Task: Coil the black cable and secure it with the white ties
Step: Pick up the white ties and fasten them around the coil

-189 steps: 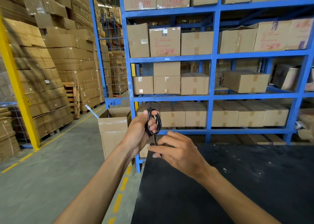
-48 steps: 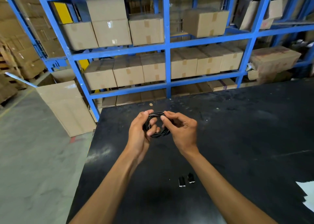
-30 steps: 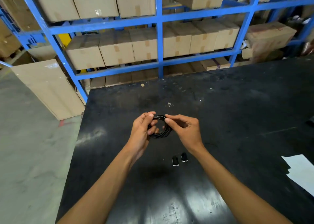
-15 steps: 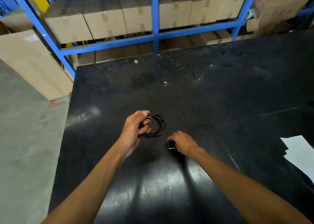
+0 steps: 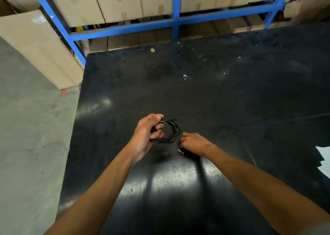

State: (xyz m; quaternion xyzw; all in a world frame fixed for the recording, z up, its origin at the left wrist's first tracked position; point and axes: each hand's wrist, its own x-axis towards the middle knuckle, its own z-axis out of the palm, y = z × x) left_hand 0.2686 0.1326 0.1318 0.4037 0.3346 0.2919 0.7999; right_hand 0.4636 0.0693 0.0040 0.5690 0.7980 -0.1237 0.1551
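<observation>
A black table (image 5: 232, 109) fills most of the frame, its surface scuffed and shiny toward the bottom centre. Grey concrete floor (image 5: 26, 145) runs down the left side. Across the top stands a blue shelf rack (image 5: 175, 11) loaded with cardboard boxes (image 5: 121, 4), and a flat cardboard sheet (image 5: 35, 47) leans at the upper left. A white paper (image 5: 324, 156) lies at the right edge of the table.

Your two bare forearms reach in from the bottom corners and meet near the centre. Your left hand (image 5: 144, 136) is closed on the black cable (image 5: 171, 131), thumb and fingers pinching the left side of the coil; the loops hang round and open just to the right of that hand, low over the table. Your right hand (image 5: 193, 143) is just right of the coil, knuckles up and fingers curled down onto a small tie (image 5: 180, 151) with a white edge on the table; you cannot tell whether it is actually gripped.
</observation>
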